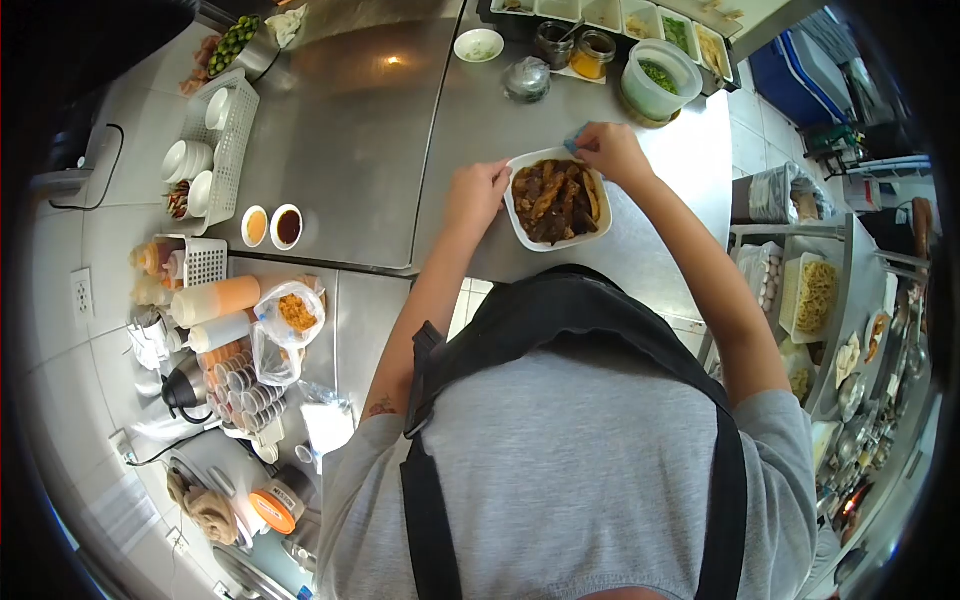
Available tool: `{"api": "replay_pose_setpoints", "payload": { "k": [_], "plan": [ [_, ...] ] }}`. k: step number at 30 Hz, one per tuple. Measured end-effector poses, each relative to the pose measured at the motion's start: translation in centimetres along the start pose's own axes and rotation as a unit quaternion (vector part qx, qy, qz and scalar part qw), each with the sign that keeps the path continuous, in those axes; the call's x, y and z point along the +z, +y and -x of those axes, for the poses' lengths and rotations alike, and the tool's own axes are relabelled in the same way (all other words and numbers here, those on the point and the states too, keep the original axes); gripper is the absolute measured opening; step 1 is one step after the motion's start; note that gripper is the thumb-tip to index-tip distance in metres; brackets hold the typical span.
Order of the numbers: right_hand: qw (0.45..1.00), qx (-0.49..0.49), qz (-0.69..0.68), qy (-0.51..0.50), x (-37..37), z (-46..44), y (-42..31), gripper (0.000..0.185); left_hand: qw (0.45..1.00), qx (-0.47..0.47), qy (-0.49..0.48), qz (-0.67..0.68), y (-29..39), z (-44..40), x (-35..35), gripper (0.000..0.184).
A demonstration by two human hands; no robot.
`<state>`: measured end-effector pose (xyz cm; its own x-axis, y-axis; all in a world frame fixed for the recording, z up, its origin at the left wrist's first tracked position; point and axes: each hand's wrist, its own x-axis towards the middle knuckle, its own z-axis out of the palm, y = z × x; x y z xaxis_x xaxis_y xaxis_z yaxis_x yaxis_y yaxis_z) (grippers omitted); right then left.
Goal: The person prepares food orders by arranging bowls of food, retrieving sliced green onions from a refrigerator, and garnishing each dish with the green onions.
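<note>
A white square bowl (558, 243) filled with brown, sauced food stands on the steel counter in front of me. My left hand (478, 190) pinches the bowl's upper left rim between closed fingers. At the upper right corner of the bowl, my right hand (610, 152) holds a small blue cloth (573, 143) in closed fingers against the rim. Beyond the bowl sit a plastic-wrapped ball (527, 80) and a small white bowl (479, 45) with green bits in it.
A tub of chopped greens (661, 82), a jar of yellow liquid (593, 55) and a dark jar (554, 45) stand at the back right. Two sauce cups (286, 227) and a white basket (236, 150) with bowls are on the left, near squeeze bottles (215, 300).
</note>
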<state>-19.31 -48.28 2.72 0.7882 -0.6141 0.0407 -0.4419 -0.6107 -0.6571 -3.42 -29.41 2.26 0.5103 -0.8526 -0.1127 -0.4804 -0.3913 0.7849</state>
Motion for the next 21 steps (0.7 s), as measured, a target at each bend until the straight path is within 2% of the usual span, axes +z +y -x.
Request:
{"api": "replay_pose_setpoints", "payload": {
  "k": [4, 9, 12, 15, 17, 18, 19, 21],
  "plan": [
    [0.997, 0.055, 0.045, 0.026, 0.2, 1.1, 0.8, 0.019, 0.997, -0.015, 0.042, 0.062, -0.3, 0.8, 0.9, 0.025],
    [0.99, 0.131, 0.049, 0.001, -0.1, 3.1, 0.9, 0.022, 0.993, -0.038, 0.074, 0.084, -0.2, 1.3, 1.6, 0.024],
    [0.988, 0.14, 0.053, -0.024, -0.6, 4.8, 0.8, 0.021, 0.988, -0.057, 0.074, 0.119, 0.3, 1.6, 1.6, 0.023],
    [0.976, 0.193, 0.031, -0.093, -2.2, 6.4, 0.4, 0.02, 0.984, -0.058, 0.074, 0.154, -0.5, 2.4, 2.2, 0.021],
    [0.975, 0.206, -0.035, -0.078, -4.0, 7.0, 0.5, 0.019, 0.978, -0.062, 0.063, 0.187, -1.3, 2.6, 2.5, 0.022],
    [0.972, 0.213, -0.069, -0.07, -4.6, 7.2, 0.4, 0.019, 0.971, -0.095, 0.042, 0.216, -1.7, 2.9, 2.4, 0.023],
    [0.985, 0.165, -0.04, 0.007, -4.9, 7.1, 0.1, 0.021, 0.961, -0.127, 0.02, 0.245, -2.2, 3.2, 2.2, 0.025],
    [0.997, 0.051, 0.017, 0.057, -2.7, 7.0, 2.5, 0.022, 0.942, -0.172, -0.016, 0.29, -2.5, 3.8, 2.0, 0.03]
  ]
}}
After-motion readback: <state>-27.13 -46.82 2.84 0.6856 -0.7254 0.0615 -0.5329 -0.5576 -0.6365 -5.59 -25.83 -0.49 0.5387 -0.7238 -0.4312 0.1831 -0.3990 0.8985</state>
